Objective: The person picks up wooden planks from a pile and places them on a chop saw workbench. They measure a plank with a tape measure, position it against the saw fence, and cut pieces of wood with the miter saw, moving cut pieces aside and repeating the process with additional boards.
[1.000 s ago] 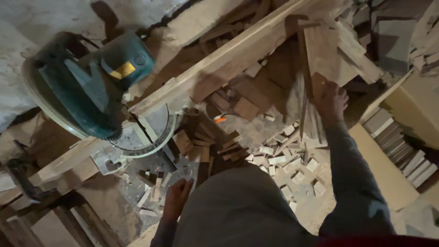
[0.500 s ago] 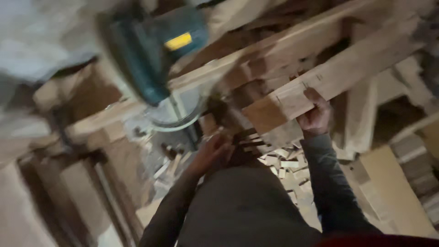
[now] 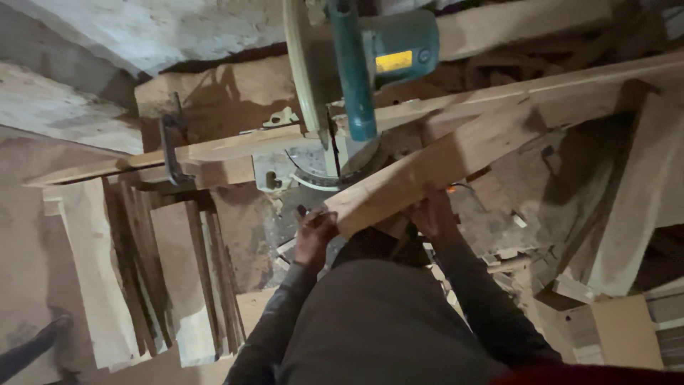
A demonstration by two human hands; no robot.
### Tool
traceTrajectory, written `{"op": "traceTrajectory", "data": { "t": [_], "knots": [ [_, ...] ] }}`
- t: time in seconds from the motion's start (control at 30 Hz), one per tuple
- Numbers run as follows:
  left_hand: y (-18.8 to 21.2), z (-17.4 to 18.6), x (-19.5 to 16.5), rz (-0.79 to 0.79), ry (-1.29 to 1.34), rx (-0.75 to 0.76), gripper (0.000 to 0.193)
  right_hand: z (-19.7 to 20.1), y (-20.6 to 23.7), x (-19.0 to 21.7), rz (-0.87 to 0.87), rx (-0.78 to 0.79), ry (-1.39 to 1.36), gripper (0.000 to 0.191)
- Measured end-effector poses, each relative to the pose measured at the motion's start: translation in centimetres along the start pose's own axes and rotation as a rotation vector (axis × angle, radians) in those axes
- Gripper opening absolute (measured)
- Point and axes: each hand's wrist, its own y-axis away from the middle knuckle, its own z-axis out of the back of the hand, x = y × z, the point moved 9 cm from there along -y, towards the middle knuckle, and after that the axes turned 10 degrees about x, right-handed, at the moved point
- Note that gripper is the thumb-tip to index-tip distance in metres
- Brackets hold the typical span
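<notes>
- I've got both hands on a thick wooden plank point(image 3: 456, 153), pale and rough-cut, which runs from just in front of my body up and away to the right
- My left hand point(image 3: 313, 235) sits at the near end of the plank, fingers curled in narrow against its lower left corner, touching the wood
- My right hand point(image 3: 431, 214) is under the plank just beside the left one, fingers wrapped up around its lower edge and holding it
- The plank's near end lies right below the teal mitre saw point(image 3: 363, 64), whose blade guard point(image 3: 303, 71) hangs just above and behind the wood
- The saw's round metal base point(image 3: 313, 175) shows between the plank end and a long wooden rail point(image 3: 214, 153) that stretches off to the left
- A dark metal clamp point(image 3: 171, 150) grips that rail on the left
- Below the rail, a row of pale boards point(image 3: 142, 285) leans on edge, well apart from my hands
- To the right, offcut blocks point(image 3: 513, 257) lie scattered on the floor near my right sleeve
</notes>
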Motion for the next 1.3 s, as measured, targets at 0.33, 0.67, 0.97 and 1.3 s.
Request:
{"op": "traceTrajectory", "data": {
  "t": [0.33, 0.67, 0.97, 1.3],
  "knots": [
    [-2.4, 4.9, -0.5, -0.08, 0.149, -0.132, 0.027, 1.4, 1.0, -4.3, -0.357, -0.426, 0.229, 0.042],
    [-4.5, 2.9, -2.9, -0.254, -0.014, 0.017, 0.025, 4.8, 2.2, -2.4, -0.517, -0.555, 0.319, 0.046],
    [-1.6, 1.7, -3.6, -0.367, -0.33, 0.085, 0.028, 5.9, 2.5, -0.2, -0.344, -0.32, 0.249, 0.05],
    [-4.0, 1.8, -4.0, -0.146, -0.576, -0.169, 0.039, 6.1, 1.0, 0.6, -0.318, -0.581, 0.427, 0.043]
  ]
}}
